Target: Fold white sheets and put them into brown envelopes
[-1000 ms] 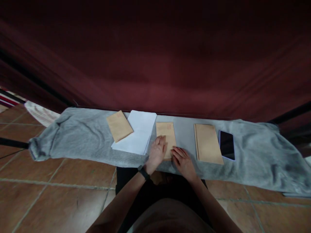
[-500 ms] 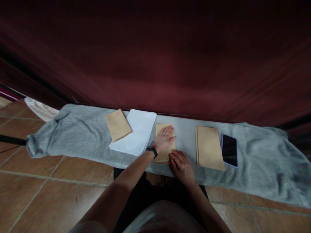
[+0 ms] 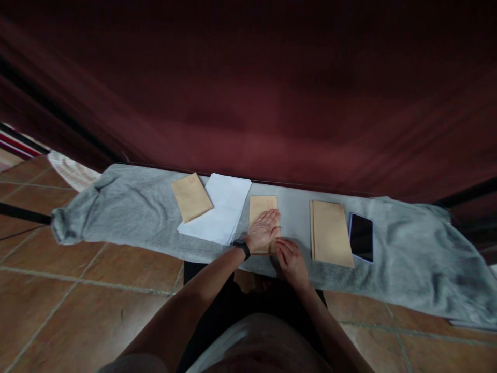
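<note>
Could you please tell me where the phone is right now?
In the head view, the phone lies on the grey cloth, to the right of the right hand, just beyond the right-hand pile of brown envelopes.

Seemingly a home, judging by the brown tiled floor (image 3: 50, 305) and rumpled grey cloth (image 3: 130, 212).

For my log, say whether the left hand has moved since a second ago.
Yes: the left hand moved rightward and slightly forward relative to the white papers.

Wristband (image 3: 242, 248), dark, encircling the left wrist (image 3: 249, 242); below the wristband, black legwear (image 3: 225, 306) and a greyish top (image 3: 256, 331), left sleeve (image 3: 134, 364) short.
</note>
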The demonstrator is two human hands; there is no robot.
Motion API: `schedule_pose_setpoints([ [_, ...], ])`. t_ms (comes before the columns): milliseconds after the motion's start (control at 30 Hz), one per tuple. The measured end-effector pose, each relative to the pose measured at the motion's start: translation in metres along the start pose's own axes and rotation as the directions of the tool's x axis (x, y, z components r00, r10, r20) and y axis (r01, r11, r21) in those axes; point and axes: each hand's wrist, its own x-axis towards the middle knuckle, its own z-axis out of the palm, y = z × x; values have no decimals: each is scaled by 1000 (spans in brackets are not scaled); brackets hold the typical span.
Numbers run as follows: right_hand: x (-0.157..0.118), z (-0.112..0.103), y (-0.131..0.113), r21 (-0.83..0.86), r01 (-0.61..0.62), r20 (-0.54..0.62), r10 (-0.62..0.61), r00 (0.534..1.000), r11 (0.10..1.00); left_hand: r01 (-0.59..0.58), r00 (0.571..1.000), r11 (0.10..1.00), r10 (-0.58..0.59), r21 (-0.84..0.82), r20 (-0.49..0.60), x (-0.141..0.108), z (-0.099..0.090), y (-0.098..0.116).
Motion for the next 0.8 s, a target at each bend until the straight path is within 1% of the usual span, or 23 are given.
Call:
schedule_pose_setpoints([
  [133,-1,-1,1,35,-26,-6,26,1000,999,6,1000,1000,-6,-20,8,-11,3,6],
  [367,-4,-1,2,70,-97,-68,102,992,993,-27,1000,998,28,-62,9,-34,4,16],
  [467,-4,-1,5,92,-118,-95,127,987,989,-21,1000,996,23,-91,17,-45,3,23],
  [533,-1,0,7,102,-89,-78,97,992,991,-7,999,994,11,-108,39,-55,3,28],
  [600,4,1,10,90,-25,-33,28,999,996,5,999,990,1,-140,42,-67,2,35],
  [700,17,4,15,2,84,63,-84,994,997,5,1000,979,-3,-206,10,-86,1,43],
  [800,38,9,22,-110,123,141,-107,984,986,5,1000,976,-4,-219,4,-101,-1,47],
])
